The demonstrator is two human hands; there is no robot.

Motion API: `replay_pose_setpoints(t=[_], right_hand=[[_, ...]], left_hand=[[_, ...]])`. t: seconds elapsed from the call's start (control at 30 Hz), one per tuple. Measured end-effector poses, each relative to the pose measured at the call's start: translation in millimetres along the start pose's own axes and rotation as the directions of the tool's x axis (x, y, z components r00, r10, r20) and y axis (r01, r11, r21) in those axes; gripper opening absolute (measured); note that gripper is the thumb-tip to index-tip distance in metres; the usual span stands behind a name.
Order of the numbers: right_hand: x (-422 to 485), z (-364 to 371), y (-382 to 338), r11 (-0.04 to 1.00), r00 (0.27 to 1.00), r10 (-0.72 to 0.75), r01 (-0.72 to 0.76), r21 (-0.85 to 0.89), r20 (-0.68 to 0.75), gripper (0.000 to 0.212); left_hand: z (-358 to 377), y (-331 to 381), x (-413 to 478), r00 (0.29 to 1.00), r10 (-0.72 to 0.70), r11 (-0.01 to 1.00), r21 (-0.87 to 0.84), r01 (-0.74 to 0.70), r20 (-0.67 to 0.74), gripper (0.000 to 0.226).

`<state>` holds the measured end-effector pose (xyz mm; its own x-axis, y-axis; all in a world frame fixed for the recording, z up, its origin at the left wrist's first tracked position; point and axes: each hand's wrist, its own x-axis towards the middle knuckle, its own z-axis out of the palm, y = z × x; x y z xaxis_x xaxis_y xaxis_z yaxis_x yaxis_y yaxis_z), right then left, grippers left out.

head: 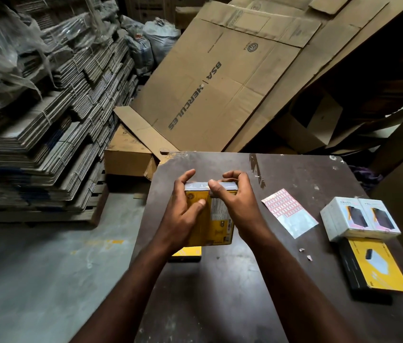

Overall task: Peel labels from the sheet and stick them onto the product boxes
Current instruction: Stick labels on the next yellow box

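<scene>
"BSA | HERCULES" on flattened carton [220, 78]

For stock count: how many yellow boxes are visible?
3: held box, between left hand and right hand; hidden box, mostly beneath the left wrist; right box, at far right. Others may be hidden.

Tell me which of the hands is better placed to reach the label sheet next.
Probably the right hand: the label sheet lies on its side, while the left hand grips the yellow box.

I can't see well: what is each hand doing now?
Left hand: holding the yellow box.
Right hand: gripping the same box, thumb on top.
</scene>
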<state>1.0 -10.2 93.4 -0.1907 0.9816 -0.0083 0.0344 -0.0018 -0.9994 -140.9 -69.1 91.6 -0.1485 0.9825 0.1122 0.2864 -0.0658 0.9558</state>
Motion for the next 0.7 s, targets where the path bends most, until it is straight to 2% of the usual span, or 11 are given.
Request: replay_pose_setpoints(t=[0.1,0.17,0.27,0.33,0.4,0.53,0.7], right_hand=[[-2,4,3,0.993,0.994,0.101,-0.097,0.073,-0.043,0.030],[-2,7,4,0.984,0.987,0.146,-0.137,0.113,-0.073,0.020],[-6,13,10,0.978,0.982,0.167,-0.154,0.138,-0.091,0.010],[-11,16,13,0.978,0.984,0.161,-0.149,0.145,-0.075,0.009],[-14,14,14,0.981,0.990,0.141,-0.136,0.138,-0.024,0.016],[-16,0,14,0.994,0.988,0.088,-0.096,0.059,0.129,0.054],[-15,-9,23,0.995,0.993,0.097,-0.097,0.001,0.069,0.051]], left_hand=[[7,-1,-6,0.999,-0.026,0.998,-0.063,0.025,-0.022,0.055],[14,-4,-8,0.992,-0.086,0.989,-0.126,0.074,-0.097,0.055],[24,-11,-10,0.958,-0.153,0.980,-0.158,0.117,-0.241,0.047],[24,-15,-10,0.945,-0.181,0.976,-0.172,0.137,-0.273,0.042],[21,-19,-7,0.952,-0.212,0.962,-0.217,0.164,-0.222,0.040],[9,-18,-2,0.969,-0.237,0.945,-0.251,0.212,-0.076,0.038],[7,-23,1,0.972,-0.220,0.941,-0.245,0.234,0.085,0.048]])
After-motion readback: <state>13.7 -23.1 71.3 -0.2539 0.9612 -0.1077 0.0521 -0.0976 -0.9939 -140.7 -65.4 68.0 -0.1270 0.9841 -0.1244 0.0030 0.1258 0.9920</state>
